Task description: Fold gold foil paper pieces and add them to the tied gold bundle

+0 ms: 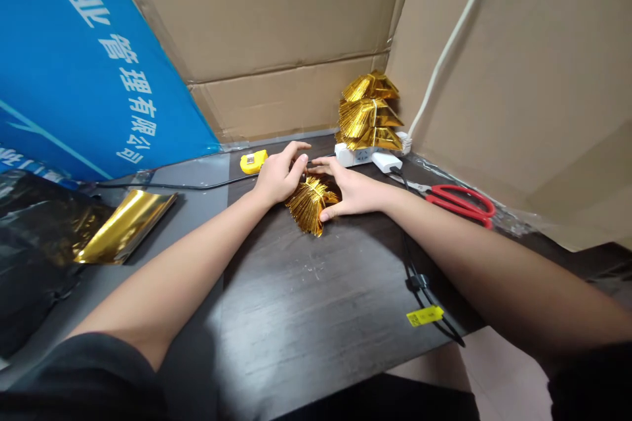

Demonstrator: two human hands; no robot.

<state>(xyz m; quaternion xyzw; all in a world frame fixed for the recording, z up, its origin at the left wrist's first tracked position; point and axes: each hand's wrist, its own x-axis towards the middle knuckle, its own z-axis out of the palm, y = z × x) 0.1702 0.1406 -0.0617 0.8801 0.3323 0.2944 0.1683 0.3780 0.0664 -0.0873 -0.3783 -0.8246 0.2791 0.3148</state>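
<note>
A tied bundle of pleated gold foil paper [309, 207] rests on the dark tabletop between my hands. My right hand [348, 187] curves around its right side, thumb at the near edge and fingers behind it. My left hand [281, 174] lies at the bundle's upper left, fingers stretched out and thumb apart; whether it touches the foil I cannot tell. Behind, three similar gold foil bundles [370, 112] are stacked on a white power strip [353, 154]. A yellow tape measure [253, 161] sits just beyond my left hand.
Red-handled scissors [461, 202] lie at the right, by the cardboard wall [513, 92]. A black cable with a yellow tag [424, 316] hangs toward the near edge. Folded gold foil [126, 227] and a black plastic bag [39, 250] are at the left.
</note>
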